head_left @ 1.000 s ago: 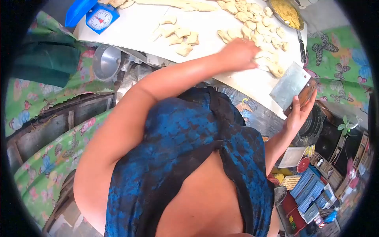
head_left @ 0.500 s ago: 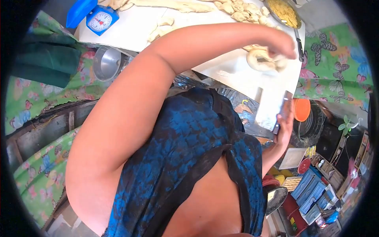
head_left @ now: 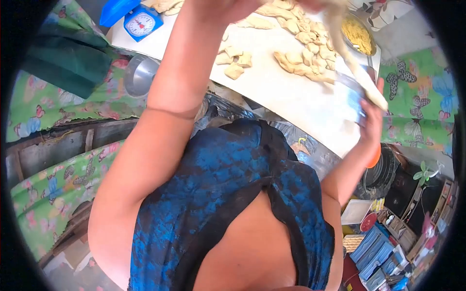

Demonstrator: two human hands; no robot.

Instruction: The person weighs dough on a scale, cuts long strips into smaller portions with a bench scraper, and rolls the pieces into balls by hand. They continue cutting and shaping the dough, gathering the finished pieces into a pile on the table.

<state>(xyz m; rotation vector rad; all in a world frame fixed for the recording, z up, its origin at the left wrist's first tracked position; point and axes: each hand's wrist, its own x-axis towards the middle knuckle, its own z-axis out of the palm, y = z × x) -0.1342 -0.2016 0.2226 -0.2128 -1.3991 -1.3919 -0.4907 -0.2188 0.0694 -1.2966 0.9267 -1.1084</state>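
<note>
My left hand (head_left: 233, 6) is raised to the top edge of the view, partly cut off, and grips a long dough strip (head_left: 357, 72) that hangs down to the right. My right hand (head_left: 373, 123) is at the right by the corner of the white board (head_left: 291, 97). It holds a flat metal cleaver (head_left: 353, 94) with the blade upright against the lower end of the strip. Several cut dough pieces (head_left: 303, 60) lie in a heap on the board, with a few more dough pieces (head_left: 234, 60) to their left.
A blue kitchen scale (head_left: 141, 22) stands at the board's far left, with a metal bowl (head_left: 138, 75) below it. A pan of yellow filling (head_left: 357, 31) sits at the far right. Green butterfly-print cloth (head_left: 422, 82) covers the surroundings. Boxes and clutter (head_left: 383, 242) fill the lower right.
My left hand has lifted the dough off the board and stretched it into a long hanging strip. My right hand has raised the cleaver up to the strip's lower end.
</note>
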